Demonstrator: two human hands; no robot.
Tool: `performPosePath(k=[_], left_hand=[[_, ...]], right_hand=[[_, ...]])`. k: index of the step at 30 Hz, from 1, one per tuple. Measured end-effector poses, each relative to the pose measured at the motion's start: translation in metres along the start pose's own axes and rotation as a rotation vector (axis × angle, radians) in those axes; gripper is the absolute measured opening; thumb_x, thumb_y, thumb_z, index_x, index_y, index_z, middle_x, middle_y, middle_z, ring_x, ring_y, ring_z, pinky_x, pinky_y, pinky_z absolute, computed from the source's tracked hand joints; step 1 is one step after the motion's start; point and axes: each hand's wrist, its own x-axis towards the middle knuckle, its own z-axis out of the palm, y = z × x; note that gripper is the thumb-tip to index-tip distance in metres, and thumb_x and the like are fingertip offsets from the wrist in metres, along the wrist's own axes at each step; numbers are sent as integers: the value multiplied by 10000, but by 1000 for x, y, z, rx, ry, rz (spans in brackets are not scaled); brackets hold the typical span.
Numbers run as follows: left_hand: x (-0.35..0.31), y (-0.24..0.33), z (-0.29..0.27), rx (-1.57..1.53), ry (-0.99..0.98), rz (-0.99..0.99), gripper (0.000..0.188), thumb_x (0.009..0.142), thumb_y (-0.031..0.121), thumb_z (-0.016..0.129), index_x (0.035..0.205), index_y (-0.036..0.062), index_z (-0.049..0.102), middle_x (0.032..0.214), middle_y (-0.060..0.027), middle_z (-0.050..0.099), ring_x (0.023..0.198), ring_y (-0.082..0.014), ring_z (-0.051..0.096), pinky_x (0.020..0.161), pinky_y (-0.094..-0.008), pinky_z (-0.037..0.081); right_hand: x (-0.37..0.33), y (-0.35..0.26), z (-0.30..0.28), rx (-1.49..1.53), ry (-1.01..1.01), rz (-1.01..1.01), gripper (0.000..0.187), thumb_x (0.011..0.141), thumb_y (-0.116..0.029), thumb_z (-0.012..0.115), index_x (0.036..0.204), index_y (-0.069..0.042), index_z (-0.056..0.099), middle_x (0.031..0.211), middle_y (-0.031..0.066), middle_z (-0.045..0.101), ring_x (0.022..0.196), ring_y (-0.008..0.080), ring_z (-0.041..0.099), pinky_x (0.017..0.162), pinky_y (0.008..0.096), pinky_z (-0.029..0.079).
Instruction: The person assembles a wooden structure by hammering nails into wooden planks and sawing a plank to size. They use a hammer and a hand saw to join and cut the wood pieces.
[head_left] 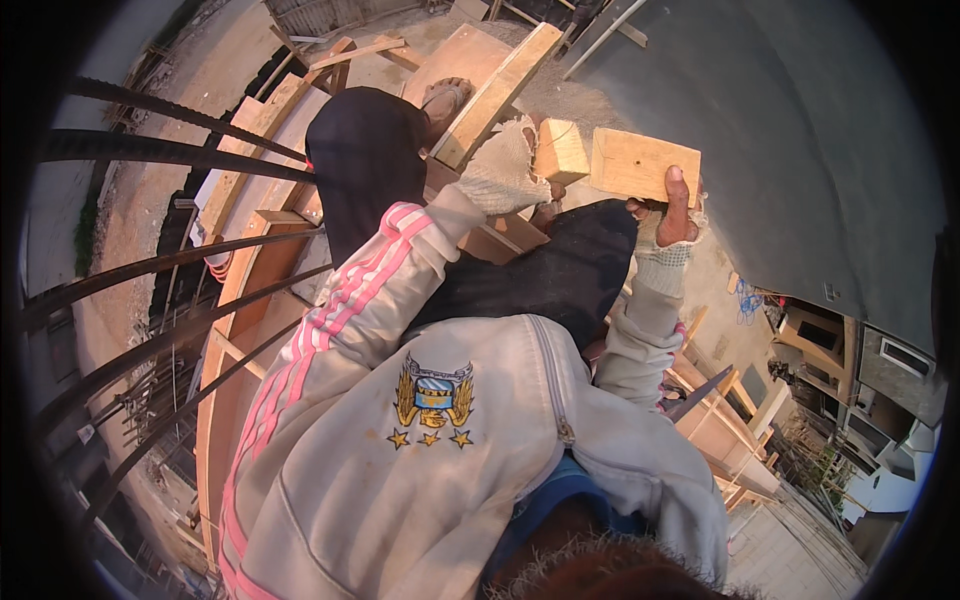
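My left hand [503, 168], in a fraying off-white knit glove, is closed on a short, thick wooden block [562, 152]. Some of its fingers show beneath the block. My right hand [676, 208], in a similar glove with bare fingertips, grips a wider rectangular wooden block [640, 163], its thumb lying on the face. The two blocks are side by side above my dark-trousered knee, with a narrow gap between them. Just beyond my left hand, a long timber beam [498, 95] slants up and away.
Several dark steel reinforcing bars [180, 150] reach in from the left. Plywood and timber formwork [262, 270] runs along that side, with more wooden framing [735, 440] at the lower right. My sandalled foot [446, 100] rests near the beam. A blue cord [747, 300] lies farther right.
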Motion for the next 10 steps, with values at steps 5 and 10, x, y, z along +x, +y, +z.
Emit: performPosePath(k=[5, 10], left_hand=[[3, -9, 3, -792, -11, 45, 861, 675, 334, 974, 1334, 27, 513, 1198, -91, 638, 1119, -218, 635, 953, -359, 525], [-8, 2, -5, -799, -27, 199, 912, 744, 238, 948, 1476, 68, 432, 1323, -70, 589, 1246, -188, 565, 1069, -347, 467]], right_hand=[[6, 27, 20, 500, 21, 129, 553, 1003, -532, 539, 1306, -69, 541, 1146, 110, 630, 947, 218, 648, 670, 352, 554], [11, 57, 13, 676, -235, 309, 627, 988, -594, 529, 1346, -79, 516, 1150, 100, 625, 904, 237, 628, 626, 335, 533]])
